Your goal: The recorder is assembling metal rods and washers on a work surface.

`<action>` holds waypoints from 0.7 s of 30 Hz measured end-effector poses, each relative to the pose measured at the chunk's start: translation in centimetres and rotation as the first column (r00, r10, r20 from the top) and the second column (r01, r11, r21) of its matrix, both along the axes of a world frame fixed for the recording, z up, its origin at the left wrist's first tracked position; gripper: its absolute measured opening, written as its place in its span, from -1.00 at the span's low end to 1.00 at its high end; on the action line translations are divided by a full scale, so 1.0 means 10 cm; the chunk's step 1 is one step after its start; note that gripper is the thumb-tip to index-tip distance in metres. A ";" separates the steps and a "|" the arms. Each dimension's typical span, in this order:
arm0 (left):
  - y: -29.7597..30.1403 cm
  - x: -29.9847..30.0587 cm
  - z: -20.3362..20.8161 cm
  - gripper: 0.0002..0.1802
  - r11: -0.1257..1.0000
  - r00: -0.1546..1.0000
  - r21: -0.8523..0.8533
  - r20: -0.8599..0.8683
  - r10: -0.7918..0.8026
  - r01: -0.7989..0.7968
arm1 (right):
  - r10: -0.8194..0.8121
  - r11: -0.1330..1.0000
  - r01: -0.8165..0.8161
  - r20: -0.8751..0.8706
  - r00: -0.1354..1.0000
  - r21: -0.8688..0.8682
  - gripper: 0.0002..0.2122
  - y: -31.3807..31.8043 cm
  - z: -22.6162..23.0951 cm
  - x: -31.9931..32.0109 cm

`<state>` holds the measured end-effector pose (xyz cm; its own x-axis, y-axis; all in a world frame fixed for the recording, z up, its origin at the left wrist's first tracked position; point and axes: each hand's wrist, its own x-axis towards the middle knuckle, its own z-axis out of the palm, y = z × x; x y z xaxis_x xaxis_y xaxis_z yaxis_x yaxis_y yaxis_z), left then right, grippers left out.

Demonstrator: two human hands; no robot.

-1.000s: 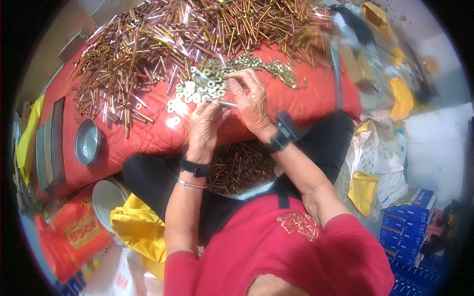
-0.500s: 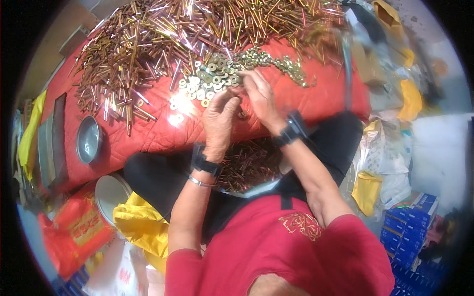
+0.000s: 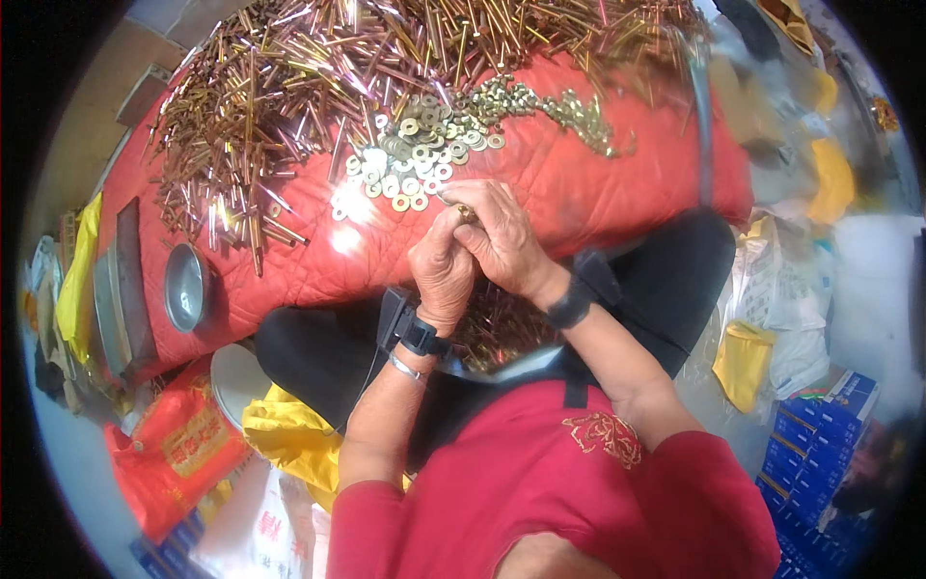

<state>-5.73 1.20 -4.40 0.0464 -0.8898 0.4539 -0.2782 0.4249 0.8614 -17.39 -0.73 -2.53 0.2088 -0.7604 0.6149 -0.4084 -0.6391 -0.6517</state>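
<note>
My left hand point(image 3: 441, 270) and my right hand point(image 3: 506, 241) meet just in front of the washers. Both are closed, fingertips pressed together around a small brass-coloured metal piece point(image 3: 465, 211). Most of it is covered by the fingers, so its exact kind cannot be made out. Right beyond my hands lies a heap of flat round washers point(image 3: 410, 183). Small brass-coloured nuts point(image 3: 511, 98) spread from that heap to the right. Behind them rises a large pile of long, gold-pink bolts point(image 3: 280, 106), all on a red quilted cover point(image 3: 299, 275).
A grey metal bowl point(image 3: 187, 288) sits at the cover's left side. More bolts point(image 3: 506, 323) lie below my hands, between my legs. Yellow bags point(image 3: 289, 434), a red bag point(image 3: 174, 454) and stacked blue boxes point(image 3: 820, 434) surround me.
My right hand has come down and left, off the washers' edge, to join my left hand. Their fingers now close together on the small metal piece. The view has shifted slightly.
</note>
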 end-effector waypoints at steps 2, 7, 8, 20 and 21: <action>0.01 -0.01 0.00 -0.77 1.000 1.000 -0.003 0.017 -0.002 0.002 | -0.017 1.000 0.018 -0.034 0.999 0.005 -0.71 0.01 -0.08 -0.03; 0.03 -0.01 -0.12 -0.75 0.995 0.999 0.095 0.034 -0.019 0.015 | -0.049 0.998 0.052 -0.057 0.997 0.047 -0.70 0.05 -0.19 -0.02; 0.02 0.00 -0.11 -0.74 0.994 0.999 0.107 0.037 -0.021 0.017 | -0.052 0.996 0.056 -0.051 0.997 0.065 -0.70 0.05 -0.18 -0.02; -0.29 0.33 0.12 -0.72 0.741 0.463 0.425 -0.869 0.174 0.519 | -0.346 0.932 0.345 -0.009 0.938 0.109 -0.91 -0.68 0.00 -0.52; -0.29 0.35 0.13 -0.72 0.705 0.413 0.445 -0.881 0.232 0.553 | -0.376 0.916 0.381 -0.066 0.924 0.122 -0.88 -0.75 -0.01 -0.53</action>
